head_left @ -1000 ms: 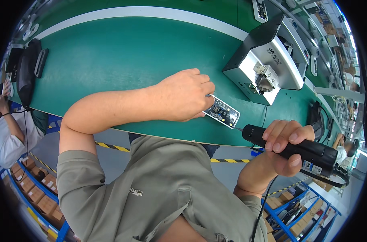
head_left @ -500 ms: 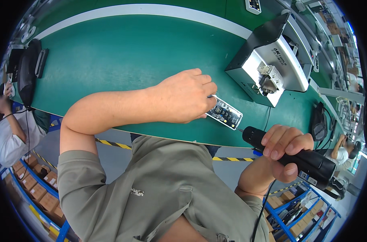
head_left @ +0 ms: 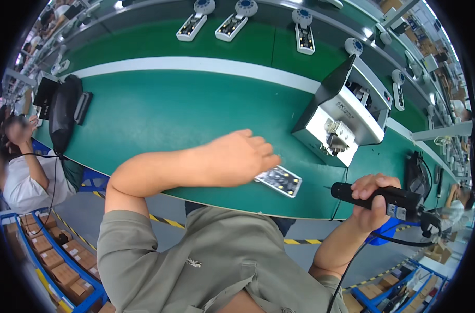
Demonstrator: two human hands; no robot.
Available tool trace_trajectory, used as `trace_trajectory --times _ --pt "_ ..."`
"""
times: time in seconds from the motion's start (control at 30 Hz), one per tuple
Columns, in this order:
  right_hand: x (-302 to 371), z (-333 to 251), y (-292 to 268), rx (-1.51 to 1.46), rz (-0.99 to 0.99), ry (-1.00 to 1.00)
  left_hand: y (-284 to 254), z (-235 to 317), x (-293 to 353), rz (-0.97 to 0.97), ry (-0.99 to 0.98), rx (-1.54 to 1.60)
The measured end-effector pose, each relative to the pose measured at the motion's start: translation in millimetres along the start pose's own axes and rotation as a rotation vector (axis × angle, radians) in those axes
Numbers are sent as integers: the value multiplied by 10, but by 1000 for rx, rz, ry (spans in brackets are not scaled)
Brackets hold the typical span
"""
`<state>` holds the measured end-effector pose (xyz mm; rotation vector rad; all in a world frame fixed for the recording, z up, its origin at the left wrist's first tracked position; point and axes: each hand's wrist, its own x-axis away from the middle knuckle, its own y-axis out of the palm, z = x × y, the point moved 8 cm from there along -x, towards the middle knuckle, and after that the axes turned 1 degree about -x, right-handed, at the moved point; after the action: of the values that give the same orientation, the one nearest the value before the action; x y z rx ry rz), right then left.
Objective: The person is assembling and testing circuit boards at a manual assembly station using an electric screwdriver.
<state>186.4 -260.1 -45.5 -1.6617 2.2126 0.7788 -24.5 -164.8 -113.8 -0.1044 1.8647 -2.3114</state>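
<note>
My left hand is closed over the near-left end of a flat, white-edged housing with a dark circuit board. Its fingers cover that end, and the other end points right. Several small yellowish spots show on the board. My right hand is wrapped round a black electric screwdriver with a cable at its back. The bit points left at the housing, with a gap between the two. A silver and black screw feeder machine stands on the green bench beyond both hands.
Behind the bench's white edge strip, several white devices with round heads, such as this one, lie on a green surface. A black bag-like object sits at the left end. Co-workers sit left and right. Shelves with cartons stand behind me.
The screwdriver has drawn away rightward from the housing's end, where its bit was close before. My view has tilted up, bringing the row of white devices into sight. My left hand still holds the housing.
</note>
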Motion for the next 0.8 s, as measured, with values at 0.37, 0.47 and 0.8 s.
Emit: trace_trajectory --times 0.37,0.47,0.8 --pt "74 197 -129 -15 32 23 -796 -1778 -341 225 -415 -329" --pt "85 204 -149 -11 56 27 -623 -1995 -752 162 -395 -278" --pt "139 217 -198 13 140 11 -571 -2581 -1542 297 -321 -626"
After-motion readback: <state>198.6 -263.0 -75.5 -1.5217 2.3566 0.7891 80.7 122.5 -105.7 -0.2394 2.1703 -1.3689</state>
